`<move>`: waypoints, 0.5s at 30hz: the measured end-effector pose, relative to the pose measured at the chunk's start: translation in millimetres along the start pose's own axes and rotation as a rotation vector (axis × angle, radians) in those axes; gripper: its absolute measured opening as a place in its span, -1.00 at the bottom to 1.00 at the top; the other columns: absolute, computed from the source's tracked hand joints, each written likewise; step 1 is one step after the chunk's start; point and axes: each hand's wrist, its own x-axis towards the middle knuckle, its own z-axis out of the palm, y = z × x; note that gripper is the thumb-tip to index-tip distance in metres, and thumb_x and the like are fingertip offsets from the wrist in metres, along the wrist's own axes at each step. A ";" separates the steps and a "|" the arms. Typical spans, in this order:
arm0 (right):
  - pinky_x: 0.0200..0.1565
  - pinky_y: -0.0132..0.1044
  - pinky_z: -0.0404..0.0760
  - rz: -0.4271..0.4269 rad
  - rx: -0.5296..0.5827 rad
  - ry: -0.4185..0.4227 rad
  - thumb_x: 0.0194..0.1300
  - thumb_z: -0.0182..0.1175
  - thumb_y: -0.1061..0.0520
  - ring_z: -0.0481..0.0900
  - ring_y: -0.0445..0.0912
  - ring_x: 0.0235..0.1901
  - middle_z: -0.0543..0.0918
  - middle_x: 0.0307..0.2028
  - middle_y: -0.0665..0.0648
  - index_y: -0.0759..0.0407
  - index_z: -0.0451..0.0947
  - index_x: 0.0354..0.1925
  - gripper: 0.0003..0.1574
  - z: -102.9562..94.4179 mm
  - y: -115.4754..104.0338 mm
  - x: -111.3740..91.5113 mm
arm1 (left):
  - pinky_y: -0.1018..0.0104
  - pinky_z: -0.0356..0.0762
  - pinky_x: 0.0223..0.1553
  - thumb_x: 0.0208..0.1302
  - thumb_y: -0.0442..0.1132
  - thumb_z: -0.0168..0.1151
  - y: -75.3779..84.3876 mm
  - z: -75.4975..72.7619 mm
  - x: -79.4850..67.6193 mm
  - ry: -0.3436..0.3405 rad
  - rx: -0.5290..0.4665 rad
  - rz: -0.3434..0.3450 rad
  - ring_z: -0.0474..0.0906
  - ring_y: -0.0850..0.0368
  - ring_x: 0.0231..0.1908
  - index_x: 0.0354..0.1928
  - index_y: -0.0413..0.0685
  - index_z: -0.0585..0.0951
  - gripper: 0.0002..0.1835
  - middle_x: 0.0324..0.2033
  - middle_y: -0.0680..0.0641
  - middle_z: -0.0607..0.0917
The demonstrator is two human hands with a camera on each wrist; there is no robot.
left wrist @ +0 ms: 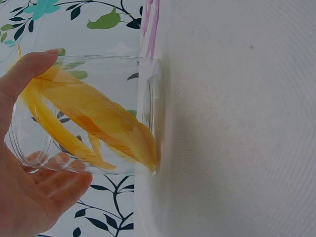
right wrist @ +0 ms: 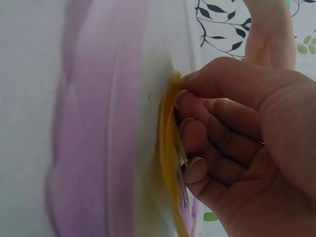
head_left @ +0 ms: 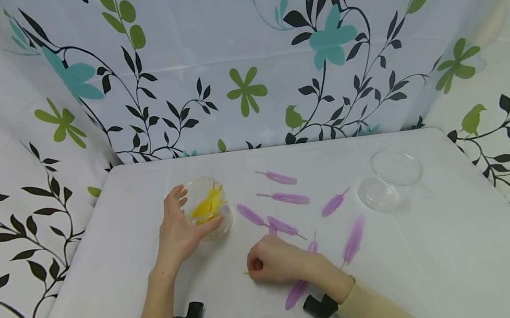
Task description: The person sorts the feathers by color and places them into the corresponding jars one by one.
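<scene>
My left hand (head_left: pixel 180 233) grips a clear glass jar (left wrist: pixel 98 64) that stands on the white table, thumb on one side and fingers on the other. Inside the jar lean several yellow feathers (head_left: pixel 207 206), their quills pointing up toward the rim. Low over the table, right of the jar, my right hand (head_left: pixel 278 258) pinches another yellow feather (right wrist: pixel 168 138) between thumb and index finger; in the head view the hand hides most of it. Beside that hand lies a purple feather (right wrist: pixel 98 123), large in the right wrist view.
Several purple feathers (head_left: pixel 290 197) are scattered over the middle of the table (head_left: pixel 458 241), some near and under my right forearm. A second clear jar (head_left: pixel 379 194) stands at the right. A leaf-patterned curtain (head_left: pixel 241 40) hangs behind and along both sides.
</scene>
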 end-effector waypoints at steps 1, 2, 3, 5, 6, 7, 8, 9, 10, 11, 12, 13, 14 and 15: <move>-0.44 -0.63 0.38 -0.004 -0.003 -0.006 0.23 0.32 0.20 0.35 -0.41 -0.59 0.47 -0.63 -0.23 0.03 0.67 -0.49 -0.84 -0.2 -0.5 -0.4 | -0.29 0.29 0.30 -0.03 0.17 0.55 -0.1 0.0 -0.2 0.000 -0.002 0.001 0.24 -0.21 0.42 0.54 0.06 -0.08 0.25 0.44 -0.23 0.28; -0.44 -0.63 0.38 -0.009 -0.006 -0.010 0.23 0.32 0.20 0.34 -0.42 -0.59 0.47 -0.64 -0.23 0.03 0.66 -0.50 -0.84 -0.5 -1.0 -0.8 | -0.29 0.29 0.30 -0.03 0.17 0.55 -0.2 0.1 -0.5 0.000 -0.004 0.001 0.24 -0.21 0.42 0.54 0.06 -0.08 0.25 0.44 -0.23 0.28; -0.44 -0.63 0.37 -0.014 -0.007 -0.012 0.22 0.32 0.21 0.34 -0.41 -0.59 0.46 -0.64 -0.22 0.02 0.66 -0.50 -0.83 -0.7 -1.4 -1.3 | -0.28 0.29 0.30 -0.03 0.17 0.55 -0.4 0.1 -0.7 0.000 -0.006 0.001 0.24 -0.21 0.42 0.54 0.06 -0.08 0.25 0.44 -0.23 0.28; -0.43 -0.63 0.38 -0.019 -0.003 -0.017 0.19 0.32 0.22 0.35 -0.42 -0.58 0.47 -0.64 -0.22 0.02 0.65 -0.51 -0.83 -1.1 -2.4 -2.0 | -0.28 0.30 0.30 -0.04 0.18 0.55 -1.0 0.5 -0.8 0.001 -0.007 0.001 0.25 -0.21 0.42 0.54 0.07 -0.08 0.25 0.43 -0.22 0.28; -0.43 -0.63 0.38 -0.022 -0.004 -0.018 0.19 0.32 0.23 0.36 -0.42 -0.58 0.47 -0.63 -0.22 0.01 0.65 -0.51 -0.84 -1.3 -2.7 -2.4 | -0.28 0.30 0.30 -0.04 0.19 0.55 -1.2 0.7 -0.9 0.002 -0.007 0.003 0.25 -0.20 0.42 0.54 0.07 -0.08 0.26 0.43 -0.23 0.28; -0.43 -0.64 0.39 -0.025 -0.005 -0.015 0.18 0.32 0.23 0.36 -0.42 -0.57 0.47 -0.63 -0.23 0.01 0.64 -0.50 -0.84 -1.6 -2.7 -2.8 | -0.27 0.30 0.30 -0.04 0.19 0.55 -1.4 0.8 -1.0 0.003 -0.006 0.002 0.25 -0.20 0.42 0.54 0.07 -0.08 0.26 0.43 -0.23 0.28; -0.43 -0.64 0.39 -0.029 -0.003 -0.011 0.19 0.32 0.22 0.36 -0.42 -0.57 0.47 -0.62 -0.23 0.00 0.64 -0.50 -0.84 -2.2 -3.1 -3.3 | -0.27 0.30 0.30 -0.04 0.19 0.55 -1.4 0.9 -1.1 0.002 -0.006 0.000 0.25 -0.21 0.42 0.54 0.07 -0.08 0.26 0.43 -0.23 0.28; -0.42 -0.64 0.39 -0.030 0.002 -0.005 0.19 0.32 0.22 0.36 -0.42 -0.56 0.47 -0.62 -0.23 -0.01 0.63 -0.50 -0.83 -2.9 -3.4 -3.8 | -0.27 0.30 0.30 -0.04 0.19 0.55 -1.4 1.2 -1.1 0.003 -0.006 0.001 0.25 -0.21 0.41 0.54 0.07 -0.08 0.26 0.43 -0.23 0.28; -0.42 -0.63 0.40 -0.030 0.009 0.003 0.19 0.32 0.21 0.37 -0.42 -0.56 0.47 -0.61 -0.24 -0.02 0.63 -0.49 -0.83 -4.0 -3.7 -4.3 | -0.27 0.30 0.30 -0.04 0.19 0.55 -1.4 1.4 -1.0 0.003 -0.005 0.002 0.25 -0.21 0.41 0.54 0.07 -0.08 0.26 0.43 -0.23 0.28; -0.41 -0.63 0.41 -0.034 0.014 0.015 0.19 0.32 0.21 0.38 -0.42 -0.55 0.47 -0.60 -0.24 -0.03 0.63 -0.49 -0.84 -5.4 -3.9 -4.9 | -0.28 0.30 0.30 -0.04 0.19 0.55 -1.3 1.5 -1.1 0.003 -0.004 0.003 0.25 -0.21 0.41 0.54 0.06 -0.08 0.26 0.44 -0.23 0.28; -0.41 -0.63 0.41 -0.034 0.019 0.027 0.19 0.31 0.20 0.38 -0.42 -0.54 0.48 -0.60 -0.24 -0.04 0.63 -0.48 -0.84 -7.2 -4.0 -5.6 | -0.28 0.30 0.30 -0.04 0.19 0.54 -1.1 1.6 -1.2 0.002 -0.003 0.004 0.25 -0.21 0.41 0.54 0.06 -0.08 0.25 0.44 -0.23 0.28; -0.40 -0.63 0.43 -0.033 0.028 0.038 0.19 0.31 0.19 0.39 -0.42 -0.53 0.48 -0.59 -0.25 -0.05 0.63 -0.47 -0.85 -9.2 -4.3 -6.4 | -0.28 0.30 0.30 -0.03 0.19 0.54 -0.9 1.6 -1.2 0.001 -0.002 0.004 0.25 -0.22 0.41 0.54 0.06 -0.08 0.25 0.44 -0.23 0.28; -0.40 -0.62 0.44 -0.035 0.039 0.049 0.19 0.31 0.19 0.40 -0.42 -0.53 0.49 -0.58 -0.24 -0.04 0.63 -0.46 -0.86 -11.5 -4.7 -7.0 | -0.28 0.31 0.30 -0.03 0.18 0.54 -0.8 1.7 -1.2 0.002 0.001 0.007 0.25 -0.22 0.41 0.54 0.05 -0.08 0.25 0.44 -0.23 0.28; -0.40 -0.61 0.45 -0.033 0.049 0.056 0.18 0.31 0.19 0.41 -0.42 -0.52 0.49 -0.57 -0.24 -0.04 0.63 -0.45 -0.87 -13.7 -4.6 -7.4 | -0.28 0.30 0.30 -0.03 0.18 0.54 -0.6 1.6 -1.2 0.004 0.001 0.009 0.25 -0.22 0.41 0.54 0.05 -0.08 0.25 0.44 -0.23 0.28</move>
